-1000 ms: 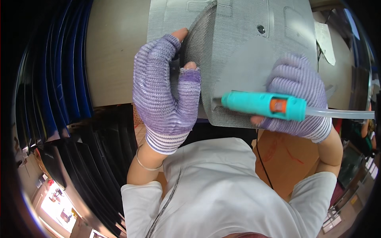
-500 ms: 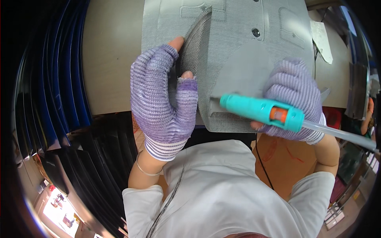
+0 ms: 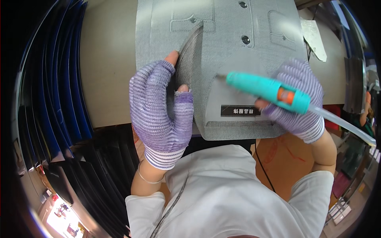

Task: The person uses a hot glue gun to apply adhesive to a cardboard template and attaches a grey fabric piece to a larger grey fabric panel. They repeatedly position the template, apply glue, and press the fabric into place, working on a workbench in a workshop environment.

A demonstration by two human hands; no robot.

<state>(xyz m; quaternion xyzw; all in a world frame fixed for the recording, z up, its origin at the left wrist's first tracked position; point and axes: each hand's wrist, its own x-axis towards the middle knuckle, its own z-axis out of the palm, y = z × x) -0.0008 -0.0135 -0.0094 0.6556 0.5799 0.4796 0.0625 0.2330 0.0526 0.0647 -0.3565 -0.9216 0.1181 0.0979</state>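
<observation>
A grey woven garment (image 3: 238,51) with dark buttons and a patch pocket lies flat on a beige table (image 3: 107,67). My left hand (image 3: 160,111), in a purple striped fingerless glove, pinches and lifts a folded flap of the grey fabric near the pocket. My right hand (image 3: 295,99), gloved the same way, grips a teal pen-shaped tool (image 3: 268,90) with an orange button; a clear hose (image 3: 341,123) trails from its back end. The tool's tip points left and rests on the fabric above a dark label (image 3: 240,110).
Blue and black curved bars (image 3: 55,119) stand along the left. A white paper scrap (image 3: 315,37) lies at the table's right end. An orange-brown surface (image 3: 289,158) sits below the table by my right arm. Another person's arm (image 3: 365,111) shows at the far right.
The garment has slid toward me, with more buttons and the pocket now showing. The teal tool has tilted, its tip pushed up and left across the fabric. My left hand stays on the flap.
</observation>
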